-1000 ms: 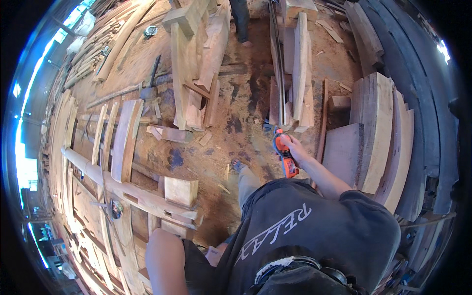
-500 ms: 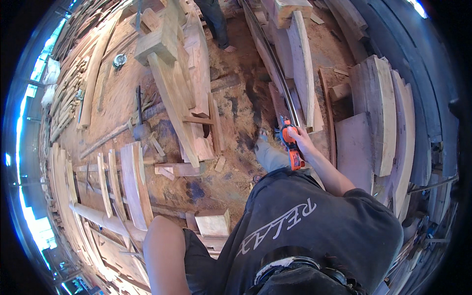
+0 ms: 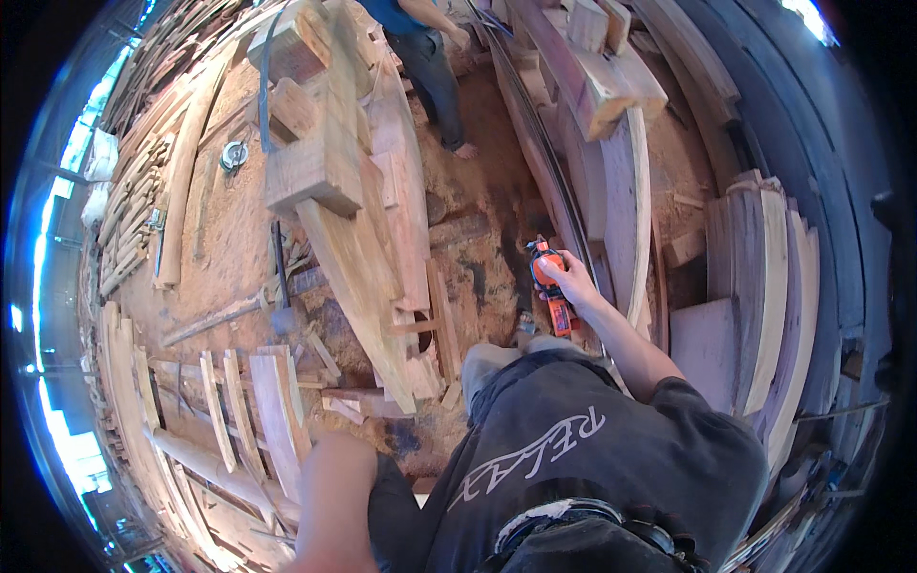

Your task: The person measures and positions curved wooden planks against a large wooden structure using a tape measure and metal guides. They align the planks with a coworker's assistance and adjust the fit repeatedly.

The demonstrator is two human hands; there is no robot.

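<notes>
Tool (image 3: 548, 271), just one, orange and black, sat in the right hand (image 3: 576, 286), whose fingers were wrapped around its upper part; its lower end reached down from them toward the wearer's lap. One bare left arm (image 3: 336, 492) lay well left of those fingers and nearer the body. Its left hand was out of sight, so I could not tell what those fingers did. Just left of and below the right fingers showed one trouser leg (image 3: 490, 363).

Right of the fingers, past the forearm, one panel (image 3: 705, 349) leaned by a stack (image 3: 764, 286) of several boards, too overlapped to count. Well left of the fingers lay two thin slats (image 3: 229, 411), one wide plank (image 3: 275, 411) and one round pole (image 3: 205, 463). Farther out on the left, one mallet (image 3: 285, 318) rested with its dark handle pointing away.

Left of and beyond the fingers, one beam (image 3: 330, 124) carried a square block end. Beyond the fingers, one dark strip (image 3: 551, 167) ran away from them alongside a second beam (image 3: 611, 86), which bore two small blocks (image 3: 586, 26). Far left lay one reel (image 3: 233, 156). Farthest ahead, one co-worker (image 3: 425, 72) stood, one bare foot (image 3: 466, 151) visible on the dusty floor (image 3: 487, 205).
</notes>
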